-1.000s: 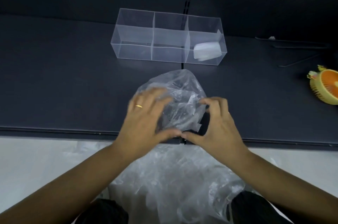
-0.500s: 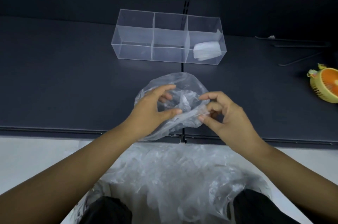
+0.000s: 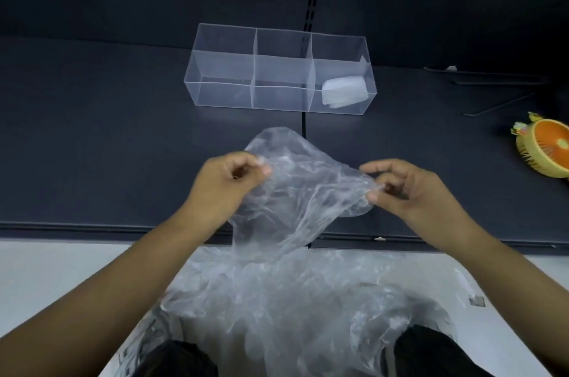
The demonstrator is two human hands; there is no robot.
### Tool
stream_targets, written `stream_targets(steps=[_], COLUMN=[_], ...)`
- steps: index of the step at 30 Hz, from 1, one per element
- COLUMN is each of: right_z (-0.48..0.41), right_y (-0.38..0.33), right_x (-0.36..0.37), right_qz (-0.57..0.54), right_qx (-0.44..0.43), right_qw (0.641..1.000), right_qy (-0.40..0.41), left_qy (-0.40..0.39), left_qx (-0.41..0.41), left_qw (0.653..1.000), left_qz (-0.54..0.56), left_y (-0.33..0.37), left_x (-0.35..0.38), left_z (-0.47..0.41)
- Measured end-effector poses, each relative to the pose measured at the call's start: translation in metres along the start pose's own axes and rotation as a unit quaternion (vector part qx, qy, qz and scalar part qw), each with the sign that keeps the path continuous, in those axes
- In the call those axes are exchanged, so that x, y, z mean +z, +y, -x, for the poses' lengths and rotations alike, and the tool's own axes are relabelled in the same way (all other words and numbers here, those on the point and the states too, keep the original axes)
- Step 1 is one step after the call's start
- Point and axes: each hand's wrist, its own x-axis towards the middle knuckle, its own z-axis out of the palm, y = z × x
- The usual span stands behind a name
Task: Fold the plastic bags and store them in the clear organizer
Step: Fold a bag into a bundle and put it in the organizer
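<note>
Crinkled clear film, one plastic bag, hangs spread between the two hands at the centre of the frame, over the near edge of the dark surface. We see its lower part droop toward the pile of loose bags heaped at the bottom centre, between two dark-clothed knees.

Beyond the bag, at upper centre and apart from it, stands the clear organizer with three compartments in a row. We find a folded bag lying in the right-hand compartment. At the right edge of the frame lies an orange and yellow fan, well apart from the bag, and thin dark rods lie above it to the left.

Both forearms rise from the bottom corners. The left hand has its grip closed on the bag's left edge, thumb against curled fingers. The right hand pinches the right edge between thumb and fingertips, its fingers bent. We see the film drawn fairly taut between the two grips.
</note>
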Motion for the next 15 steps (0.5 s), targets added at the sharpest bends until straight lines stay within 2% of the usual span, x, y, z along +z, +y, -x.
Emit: stream_targets(steps=[2, 4, 7, 9, 11, 13, 15], right_z=[-0.001, -0.003, -0.009, -0.013, -0.019, -0.021, -0.023], right_y=[0.001, -0.001, -0.009, -0.015, -0.022, -0.03, -0.035], right_x=[-0.009, -0.015, -0.016, -0.012, -0.005, 0.002, 0.004], right_qz=[0.022, 0.005, -0.117, -0.227, -0.254, -0.198, -0.136], right_qx=[0.023, 0.044, 0.044, 0.028, 0.013, -0.003, -0.018], right_qw=[0.999, 0.999, 0.992, 0.973, 0.959, 0.952, 0.953], right_qy=[0.009, 0.015, 0.015, 0.038, 0.126, 0.232, 0.269], left_qy=[0.039, 0.045, -0.002, -0.009, 0.014, 0.03, 0.049], left_qx=[0.028, 0.063, 0.079, 0.078, 0.07, 0.018, -0.039], left_qw=[0.999, 0.996, 0.996, 0.997, 0.997, 0.999, 0.998], left_qz=[-0.01, -0.039, -0.036, -0.012, -0.015, -0.009, -0.026], left_y=[0.004, 0.01, 0.018, 0.022, 0.022, 0.019, 0.012], left_x=[-0.013, -0.02, -0.023, -0.019, -0.011, -0.003, -0.002], left_z=[0.001, 0.003, 0.007, 0.012, 0.016, 0.02, 0.021])
